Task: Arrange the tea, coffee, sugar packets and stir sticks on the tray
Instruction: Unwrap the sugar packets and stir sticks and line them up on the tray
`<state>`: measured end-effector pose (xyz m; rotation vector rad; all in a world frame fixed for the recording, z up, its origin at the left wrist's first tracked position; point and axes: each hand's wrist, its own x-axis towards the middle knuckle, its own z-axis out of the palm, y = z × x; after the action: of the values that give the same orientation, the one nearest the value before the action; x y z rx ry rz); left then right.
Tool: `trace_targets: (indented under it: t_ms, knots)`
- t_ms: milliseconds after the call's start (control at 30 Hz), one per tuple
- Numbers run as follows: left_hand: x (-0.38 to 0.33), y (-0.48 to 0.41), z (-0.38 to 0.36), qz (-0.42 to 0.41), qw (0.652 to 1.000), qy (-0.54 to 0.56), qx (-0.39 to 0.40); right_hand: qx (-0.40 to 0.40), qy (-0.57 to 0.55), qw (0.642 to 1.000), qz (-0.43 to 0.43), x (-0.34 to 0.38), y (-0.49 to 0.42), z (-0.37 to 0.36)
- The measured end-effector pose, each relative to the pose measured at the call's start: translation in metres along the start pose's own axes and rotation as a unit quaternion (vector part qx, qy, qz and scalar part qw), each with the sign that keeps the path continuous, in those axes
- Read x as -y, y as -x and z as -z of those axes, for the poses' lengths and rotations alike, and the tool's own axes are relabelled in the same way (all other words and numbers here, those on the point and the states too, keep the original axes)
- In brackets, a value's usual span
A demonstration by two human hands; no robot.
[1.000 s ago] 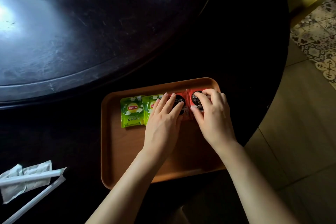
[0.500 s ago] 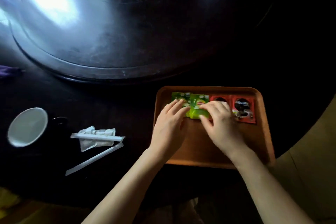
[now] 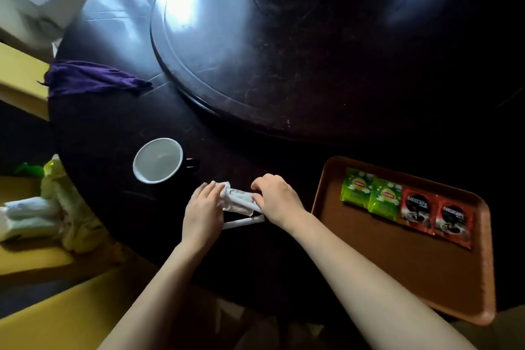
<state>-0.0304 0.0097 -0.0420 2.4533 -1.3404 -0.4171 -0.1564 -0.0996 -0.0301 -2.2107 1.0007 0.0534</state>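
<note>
An orange tray (image 3: 397, 267) lies at the right on the dark table. Along its far side sit two green tea packets (image 3: 370, 197) and two red coffee packets (image 3: 436, 214) in a row. Left of the tray lie white paper packets (image 3: 240, 200) and a white wrapped stir stick (image 3: 243, 221). My left hand (image 3: 203, 210) rests on the left end of the white packets, fingers laid over them. My right hand (image 3: 277, 200) covers their right end. Whether either hand grips the packets is unclear.
A white-lined dark cup (image 3: 157, 160) stands just left of my hands. A raised round turntable (image 3: 284, 51) fills the table's middle. A purple cloth (image 3: 91, 79) hangs at the far left edge. Bags and wipes (image 3: 34, 216) lie on a yellow seat at left.
Both hands left the tray and moved left to the white packets beside the cup. My view swung left, so the tray now sits at the right.
</note>
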Motion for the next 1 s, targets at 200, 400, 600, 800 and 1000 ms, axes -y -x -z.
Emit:
trace_targets:
  t_ms: [200, 400, 600, 800, 1000]
  knots:
    - [0.045, -0.004, 0.021, -0.001, 0.998, -0.054, -0.023, 0.020, 0.051, 0.998, -0.017, 0.060, -0.028, -0.023]
    - [0.060, -0.004, 0.019, -0.047, 0.994, -0.098, -0.027, 0.063, 0.007, 0.996, -0.063, 0.059, -0.037, -0.022]
    - [0.059, -0.012, 0.019, -0.101, 0.983, -0.153, -0.029, 0.050, -0.014, 0.994, -0.097, 0.064, -0.039, -0.026]
    - [0.069, -0.007, 0.025, -0.145, 0.981, -0.126, -0.033, 0.037, -0.061, 0.991, -0.115, 0.060, -0.040, -0.021]
    - [0.084, 0.028, 0.027, -0.085, 0.994, -0.049, -0.044, 0.033, -0.166, 0.984, -0.060, 0.067, -0.049, -0.003]
